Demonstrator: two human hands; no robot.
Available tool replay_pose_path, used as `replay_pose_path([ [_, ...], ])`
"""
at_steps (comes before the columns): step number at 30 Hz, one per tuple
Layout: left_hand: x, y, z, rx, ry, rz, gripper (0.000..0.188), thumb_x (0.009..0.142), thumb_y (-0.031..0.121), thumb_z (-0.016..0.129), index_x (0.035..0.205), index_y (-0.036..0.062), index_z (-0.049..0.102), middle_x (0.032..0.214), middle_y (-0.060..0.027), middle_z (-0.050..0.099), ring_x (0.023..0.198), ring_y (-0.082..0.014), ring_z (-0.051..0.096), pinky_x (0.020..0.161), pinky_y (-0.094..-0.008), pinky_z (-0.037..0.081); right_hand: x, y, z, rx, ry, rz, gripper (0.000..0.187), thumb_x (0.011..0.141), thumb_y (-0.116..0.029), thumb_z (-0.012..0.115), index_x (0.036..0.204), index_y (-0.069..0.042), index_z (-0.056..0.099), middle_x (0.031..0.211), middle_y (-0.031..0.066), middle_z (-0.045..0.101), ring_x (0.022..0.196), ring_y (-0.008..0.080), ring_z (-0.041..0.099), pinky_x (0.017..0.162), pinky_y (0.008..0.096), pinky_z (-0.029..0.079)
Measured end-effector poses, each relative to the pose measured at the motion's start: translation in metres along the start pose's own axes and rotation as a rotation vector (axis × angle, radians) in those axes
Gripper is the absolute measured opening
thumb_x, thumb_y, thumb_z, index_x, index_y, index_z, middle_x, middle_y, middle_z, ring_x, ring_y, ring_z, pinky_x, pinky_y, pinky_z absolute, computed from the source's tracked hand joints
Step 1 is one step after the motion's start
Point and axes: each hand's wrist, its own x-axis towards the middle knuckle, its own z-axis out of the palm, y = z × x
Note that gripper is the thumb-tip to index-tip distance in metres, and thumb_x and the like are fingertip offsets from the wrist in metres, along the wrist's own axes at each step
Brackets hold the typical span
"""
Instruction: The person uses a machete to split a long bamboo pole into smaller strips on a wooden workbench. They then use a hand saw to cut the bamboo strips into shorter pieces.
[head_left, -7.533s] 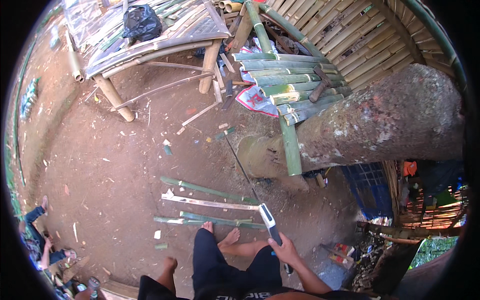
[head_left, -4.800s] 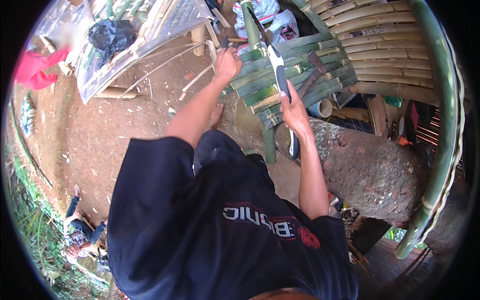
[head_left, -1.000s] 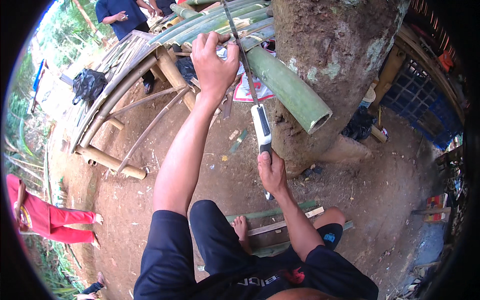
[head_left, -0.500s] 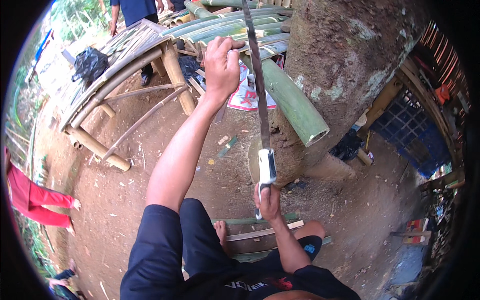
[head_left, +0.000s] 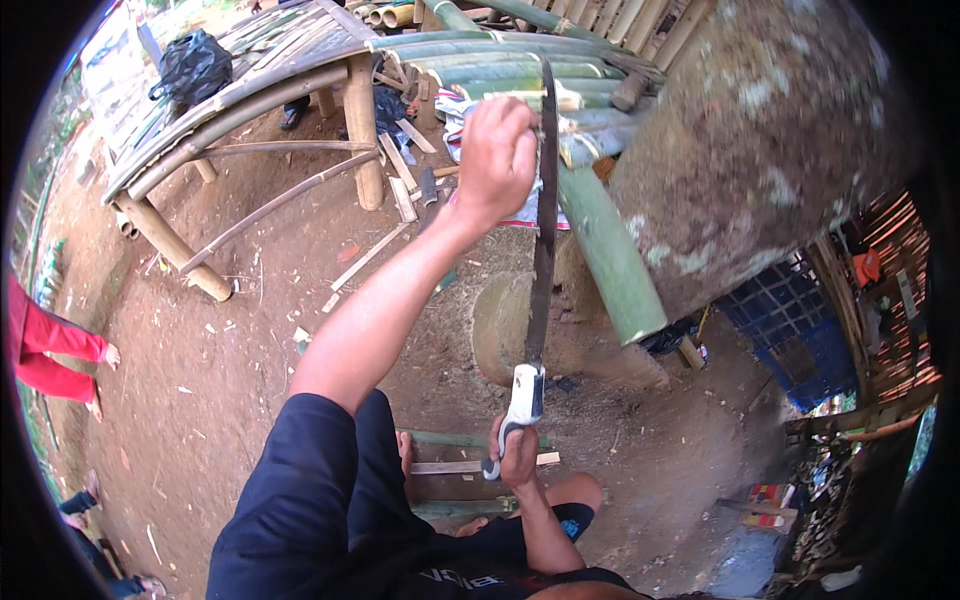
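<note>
A hand saw [head_left: 543, 230] with a long dark blade points away from me, and my right hand [head_left: 517, 457] is wrapped round its white and grey handle. My left hand [head_left: 497, 155] is closed beside the far part of the blade, on its left. Whatever lies inside those fingers is hidden. Just right of the blade a thick green bamboo piece [head_left: 612, 255] slopes down toward me, its cut end facing me. Beyond my left hand, green bamboo poles [head_left: 470, 73] lie side by side; the blade's tip overlaps them in view.
A large tree trunk [head_left: 760, 140] rises on the right. At the left stands a bamboo bench [head_left: 270, 105] with a black plastic bag [head_left: 193, 67]. A hammer [head_left: 428, 187] and wood offcuts lie on the dirt floor. Bamboo strips [head_left: 475, 466] lie by my feet. A person in red trousers [head_left: 65, 345] is at the far left.
The view has shifted. My right hand and the saw are lower and nearer me in the picture, and my left hand sits farther right, closer to the blade.
</note>
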Motion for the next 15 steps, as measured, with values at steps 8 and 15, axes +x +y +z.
replay_pose_path([
  [8,0.005,0.008,-0.019,-0.017,-0.191,-0.164,0.026,0.089,0.014,0.053,0.109,0.0052,0.068,0.114,-0.0166,0.058,0.114,-0.0347,0.051,0.098,-0.0435,0.037,-0.024,-0.136,0.007,0.026,-0.027,0.232,0.049,0.098,-0.048,0.049,0.085,-0.001,0.051,0.057,0.0001,0.048,0.047,0.0071,0.045,0.044,0.0242,0.036],
  [15,0.023,0.038,-0.071,0.007,-0.522,-0.316,0.046,0.086,0.006,0.053,0.131,0.0082,0.054,0.141,-0.0137,0.048,0.134,-0.0339,0.041,0.109,-0.0455,0.035,-0.047,-0.275,-0.012,-0.246,-0.018,0.45,0.038,0.096,-0.038,0.056,0.081,-0.004,0.055,0.058,0.0019,0.052,0.05,0.0108,0.051,0.047,0.0297,0.04],
])
